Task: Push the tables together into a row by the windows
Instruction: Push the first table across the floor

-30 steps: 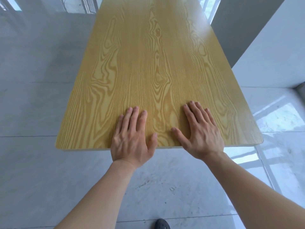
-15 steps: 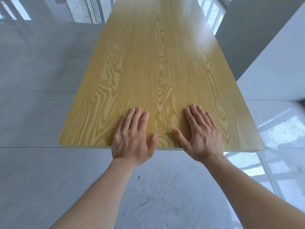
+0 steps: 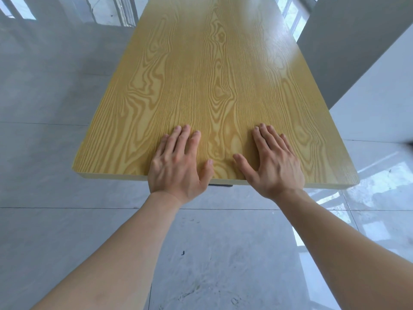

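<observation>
The task's thing here is 1 long surface (image 3: 207, 90) with a yellow wood-grain top, seen from its near short end and running away toward the bright windows (image 3: 290, 12) at the top of the view. It stands on a glossy grey tiled floor (image 3: 55, 231), with floor showing along its left side and below its near edge. To its right a grey pillar (image 3: 348, 41) and a white wall (image 3: 384, 97) rise close beside the far right edge; whether the surface touches the pillar cannot be told.

Both hands lie flat on the top, just inside the near edge and near its middle. The left hand (image 3: 178, 166) has its 4 fingers straight and close together, pointing away, the thumb spread out to the right — its heel hangs over the near edge. The right hand (image 3: 272, 164) mirrors it, fingers straight and slightly fanned, thumb stretched left toward the other thumb, the 2 thumbs near each other but apart. Neither grip curls round anything; each palm simply presses down on the top. Both forearms reach in bare from the bottom corners of the view.

Under the near edge, between the wrists, a small dark piece of the frame (image 3: 220, 185) peeks out. Pale window reflections lie on the floor tiles at the right.
</observation>
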The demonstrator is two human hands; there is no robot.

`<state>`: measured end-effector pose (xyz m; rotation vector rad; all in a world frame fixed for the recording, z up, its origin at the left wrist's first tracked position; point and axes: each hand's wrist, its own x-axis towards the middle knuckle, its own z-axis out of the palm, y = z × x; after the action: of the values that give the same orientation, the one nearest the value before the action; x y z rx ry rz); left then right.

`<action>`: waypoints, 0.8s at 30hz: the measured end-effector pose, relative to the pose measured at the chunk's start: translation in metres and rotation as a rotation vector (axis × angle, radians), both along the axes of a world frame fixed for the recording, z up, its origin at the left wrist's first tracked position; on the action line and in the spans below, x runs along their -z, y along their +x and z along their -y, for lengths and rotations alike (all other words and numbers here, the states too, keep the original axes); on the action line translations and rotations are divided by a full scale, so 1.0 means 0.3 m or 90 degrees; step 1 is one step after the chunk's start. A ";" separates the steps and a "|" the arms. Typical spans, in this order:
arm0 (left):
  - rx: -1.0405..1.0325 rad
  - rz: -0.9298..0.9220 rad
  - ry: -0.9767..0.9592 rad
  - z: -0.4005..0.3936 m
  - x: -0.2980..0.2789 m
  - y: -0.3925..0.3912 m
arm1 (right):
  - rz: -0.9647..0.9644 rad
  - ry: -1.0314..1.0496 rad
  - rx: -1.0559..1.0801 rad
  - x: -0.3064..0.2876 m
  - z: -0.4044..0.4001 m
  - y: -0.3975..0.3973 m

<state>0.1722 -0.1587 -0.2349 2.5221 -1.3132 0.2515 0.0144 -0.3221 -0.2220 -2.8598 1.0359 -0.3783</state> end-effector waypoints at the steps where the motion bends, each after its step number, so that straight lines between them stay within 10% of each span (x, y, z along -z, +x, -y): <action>1: 0.000 -0.001 0.000 0.006 0.000 0.003 | -0.002 -0.001 -0.003 -0.001 0.007 0.003; 13: 0.024 -0.071 0.063 -0.005 -0.042 0.007 | -0.056 0.036 -0.007 -0.030 0.008 0.002; 24: -0.005 -0.136 0.152 -0.264 -0.513 0.163 | -0.117 0.137 -0.040 -0.438 -0.203 0.150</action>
<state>0.2212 -0.0795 -0.0809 2.6566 -1.3159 -0.1804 0.0593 -0.2611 -0.0905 -2.7621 0.9457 0.0029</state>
